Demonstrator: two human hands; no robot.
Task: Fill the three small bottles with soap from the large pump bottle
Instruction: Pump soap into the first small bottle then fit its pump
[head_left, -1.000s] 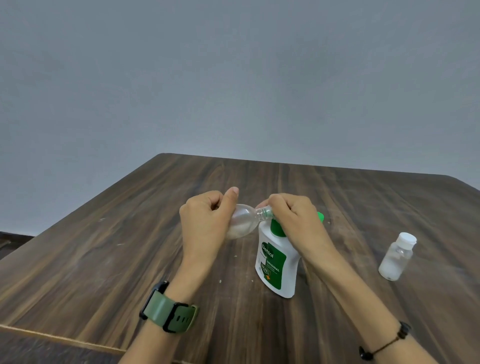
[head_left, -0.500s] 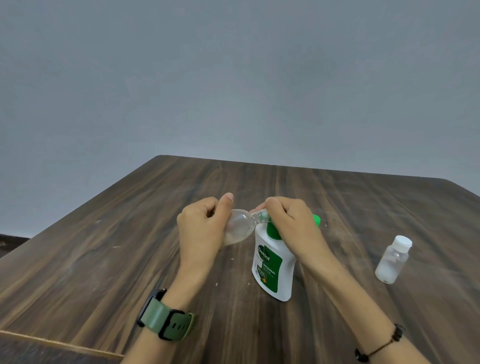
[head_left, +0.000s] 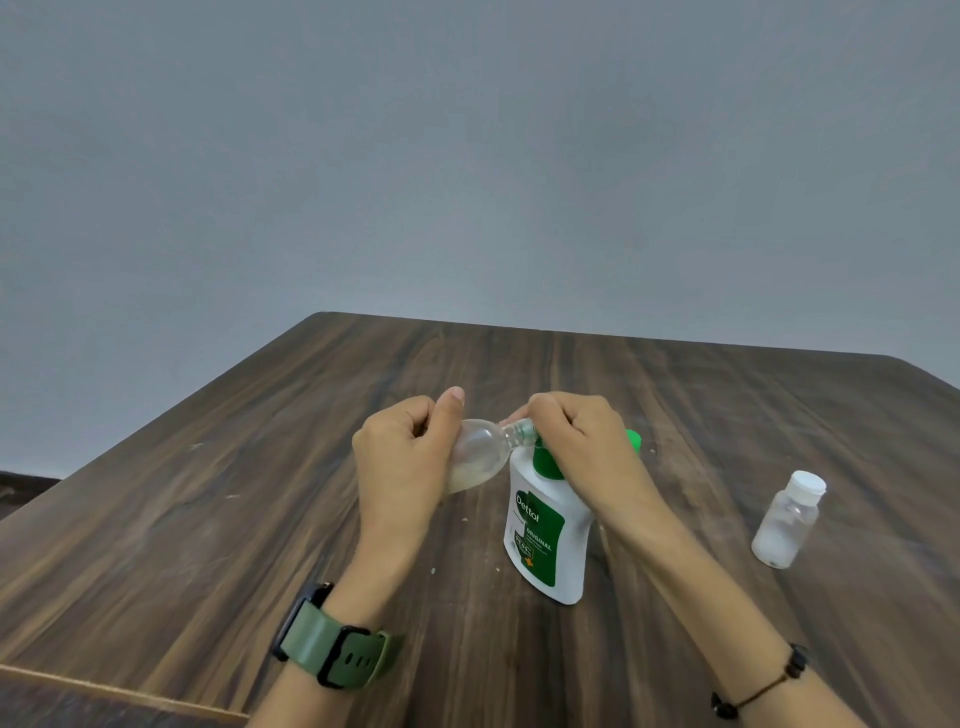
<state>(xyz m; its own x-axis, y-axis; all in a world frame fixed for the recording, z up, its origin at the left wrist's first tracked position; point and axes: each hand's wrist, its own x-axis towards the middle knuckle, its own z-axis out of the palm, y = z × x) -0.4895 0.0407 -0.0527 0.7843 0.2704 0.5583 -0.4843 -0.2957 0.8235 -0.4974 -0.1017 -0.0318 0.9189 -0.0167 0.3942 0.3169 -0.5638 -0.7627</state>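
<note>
A white pump bottle with a green label and green pump stands upright on the wooden table. My left hand grips a small clear bottle, tilted on its side, its open neck against the pump's spout. A little pale soap lies in its lower side. My right hand sits on top of the green pump head, fingers curled over it, hiding most of the pump. A second small bottle with a white cap stands upright to the right, apart from both hands.
The table's left edge runs diagonally at the left, its far edge meets a plain grey wall. A few small specks lie on the wood near the pump bottle's base.
Both hands, the tilted small bottle and the pump bottle keep the same pose. Only the view has shifted slightly.
</note>
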